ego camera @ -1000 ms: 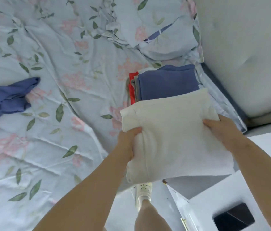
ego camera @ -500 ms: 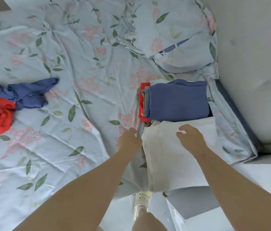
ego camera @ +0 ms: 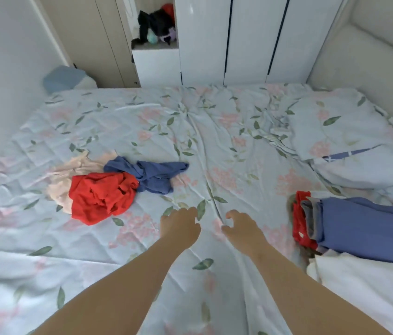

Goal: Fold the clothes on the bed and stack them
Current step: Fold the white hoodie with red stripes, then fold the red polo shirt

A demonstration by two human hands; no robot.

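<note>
Both hands have let go of the white garment (ego camera: 372,286), which now lies touching the near edge of the stack (ego camera: 364,228), and have swung left of the stack. Over the sheet (ego camera: 214,146), the left hand (ego camera: 178,226) and right hand (ego camera: 241,228) hang loosely curled, holding nothing. Fetching the next piece seems the step in hand; it calls for a long reach to the unfolded pile (ego camera: 101,197), well left of the stack
</note>
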